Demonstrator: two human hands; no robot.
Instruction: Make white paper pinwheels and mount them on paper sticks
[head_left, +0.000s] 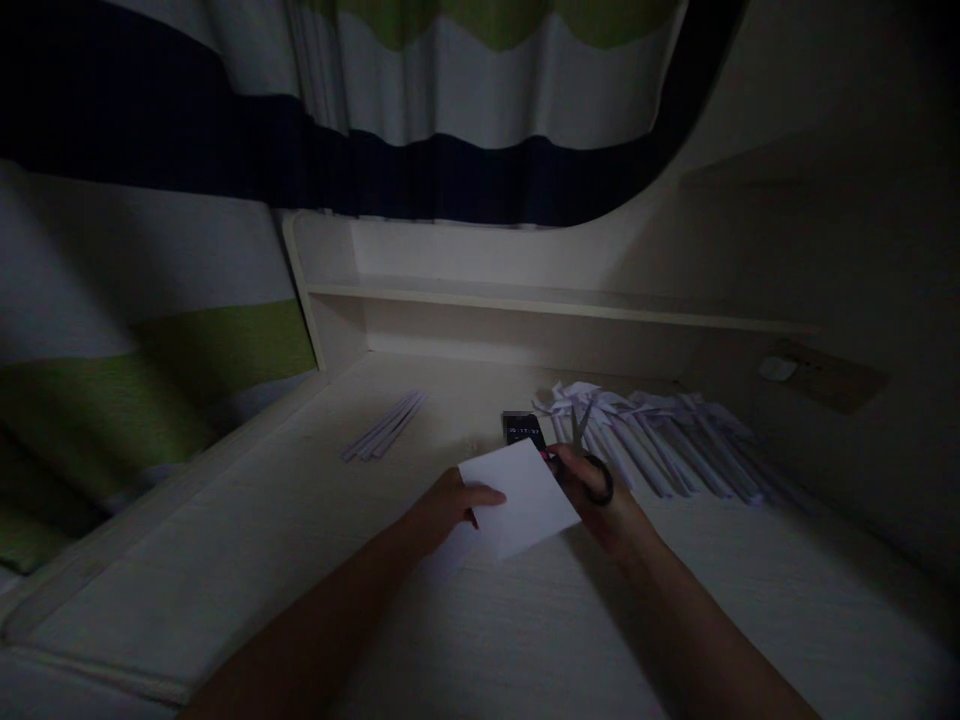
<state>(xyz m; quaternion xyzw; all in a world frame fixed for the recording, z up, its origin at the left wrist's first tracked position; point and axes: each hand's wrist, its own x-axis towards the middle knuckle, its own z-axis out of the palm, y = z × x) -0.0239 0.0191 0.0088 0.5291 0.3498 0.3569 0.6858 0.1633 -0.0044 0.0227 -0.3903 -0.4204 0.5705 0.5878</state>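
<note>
My left hand point(448, 507) pinches the left edge of a white sheet of paper point(525, 497), holding it just above the desk. My right hand point(592, 495) grips black-handled scissors point(590, 462) at the sheet's right edge, blades pointing away from me. Directly behind the paper lies a small dark device with a lit display point(523, 430).
A long row of folded white paper pieces point(660, 440) lies to the right on the pale wooden desk point(300, 560). A few paper strips point(384, 427) rest at the left. A low shelf point(525, 297) runs along the back under a striped curtain point(420, 120). The room is dim.
</note>
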